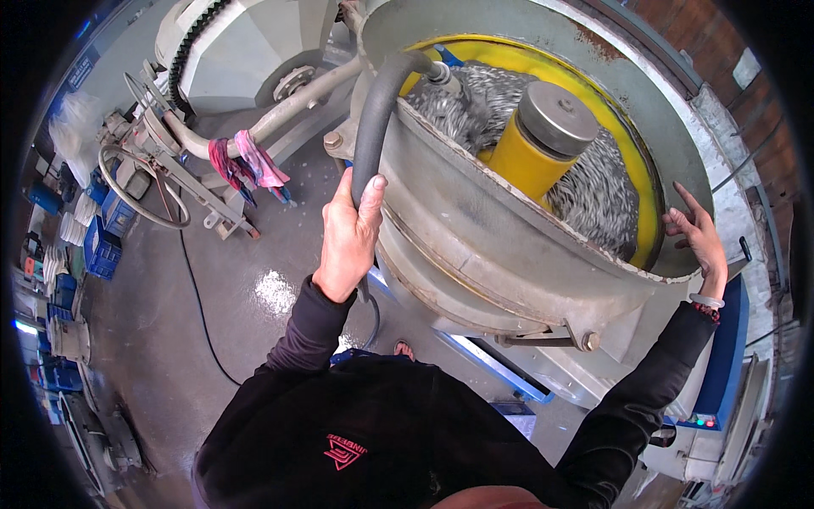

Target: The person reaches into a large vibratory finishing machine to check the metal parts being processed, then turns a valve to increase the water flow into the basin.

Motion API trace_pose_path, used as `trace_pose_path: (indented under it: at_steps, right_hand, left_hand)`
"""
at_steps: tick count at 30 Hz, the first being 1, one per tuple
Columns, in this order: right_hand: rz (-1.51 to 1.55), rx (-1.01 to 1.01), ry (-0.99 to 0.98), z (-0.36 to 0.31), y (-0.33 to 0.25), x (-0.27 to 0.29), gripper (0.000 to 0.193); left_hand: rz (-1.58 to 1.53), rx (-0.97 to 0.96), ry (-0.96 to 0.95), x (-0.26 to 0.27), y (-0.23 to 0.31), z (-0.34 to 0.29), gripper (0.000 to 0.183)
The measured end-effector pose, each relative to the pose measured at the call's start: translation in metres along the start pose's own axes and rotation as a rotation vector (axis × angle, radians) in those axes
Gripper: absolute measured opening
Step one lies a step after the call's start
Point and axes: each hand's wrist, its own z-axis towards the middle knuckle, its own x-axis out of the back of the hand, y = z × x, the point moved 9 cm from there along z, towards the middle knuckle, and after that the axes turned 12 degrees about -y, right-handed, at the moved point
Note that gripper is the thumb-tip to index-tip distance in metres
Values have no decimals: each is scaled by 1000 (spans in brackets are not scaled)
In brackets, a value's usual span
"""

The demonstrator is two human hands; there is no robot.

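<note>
A person's left hand (346,242) is wrapped firmly around a thick dark grey hose (377,127), which arches over the rim of a large metal tub (509,216), its nozzle (440,75) inside. Small grey-white pieces (598,199) surround a yellow, metal-capped column (532,157) there. The right hand (699,236), fingers spread and holding nothing, is at the tub's right rim; contact is unclear.

Hose (373,127), upper centre: was dark grey. Tub (492,212), upper right: was off-white, lining (647,212) yellow. Contents (598,195): were flecked grey and white. Post (526,161): was yellow, silver-capped. Cloths (261,163), upper left: were pink, red, blue.
</note>
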Motion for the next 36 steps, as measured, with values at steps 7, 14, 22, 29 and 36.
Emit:
trace_pose_path:
  at_steps: [7,14,22,29,36]
  right_hand:
    - [16,-1,8,3,0,-1,63]
    - [5,-50,27,-9,1,2,61]
    - [-56,-30,-26,9,6,0,57]
    - [-33,-60,28,0,9,5,61]
    - [-20,-38,49,0,9,7,61]
  left_hand:
    - [17,12,-16,3,0,-1,32]
    - [-15,20,-43,-2,0,3,32]
    - [-190,-75,-16,-2,-2,3,22]
    - [-183,-61,-53,-10,3,3,26]
    - [-121,-22,-37,-2,-6,4,26]
